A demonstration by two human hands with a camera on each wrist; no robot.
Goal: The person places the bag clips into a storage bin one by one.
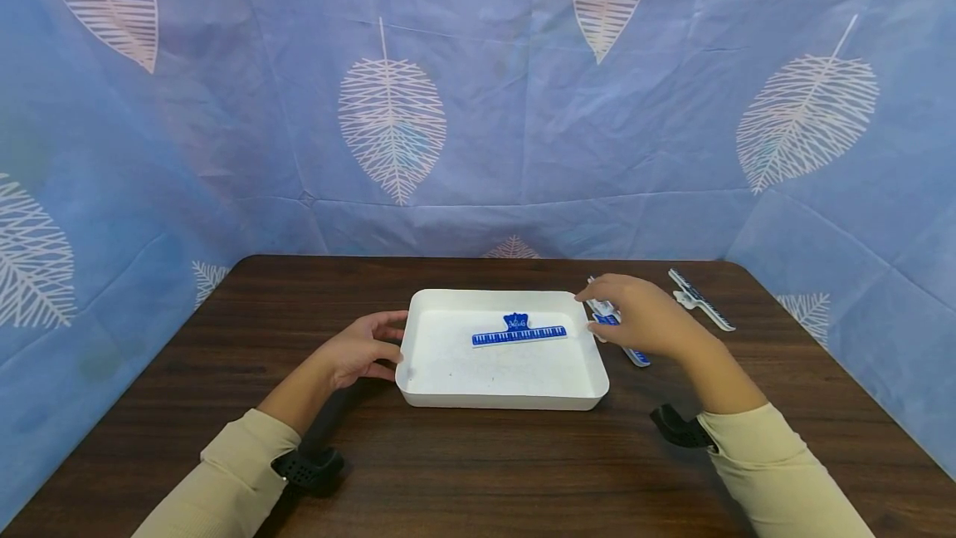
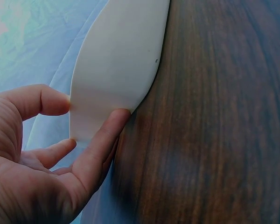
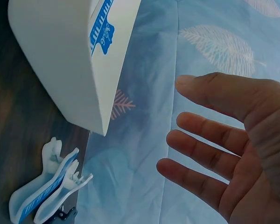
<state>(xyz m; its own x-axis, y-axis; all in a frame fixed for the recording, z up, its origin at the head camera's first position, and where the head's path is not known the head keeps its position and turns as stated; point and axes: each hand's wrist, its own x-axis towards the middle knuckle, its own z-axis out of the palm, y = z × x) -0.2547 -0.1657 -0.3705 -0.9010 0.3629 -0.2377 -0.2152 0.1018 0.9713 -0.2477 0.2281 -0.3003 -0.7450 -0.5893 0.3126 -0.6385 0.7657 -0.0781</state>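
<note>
A shallow white tray (image 1: 448,368) rests on the dark wooden table. Inside it lies a blue-and-white page clip (image 1: 519,337) with a piano-key pattern. My left hand (image 1: 366,349) is at the tray's left end, and in the left wrist view its fingertips touch the outer wall and rim with fingers fairly straight. Around the right end hovers my right hand (image 1: 644,314); the right wrist view shows its fingers extended, holding nothing and apart from the tray. Below that hand, on the table, are more piano-key clips (image 3: 42,193), partly hidden by it in the head view.
Another piano-key clip (image 1: 702,301), dark and white, lies toward the table's back right corner. A blue cloth (image 1: 478,123) with white leaf prints hangs behind the table (image 1: 478,471) and along its sides. Both wrists wear black bands.
</note>
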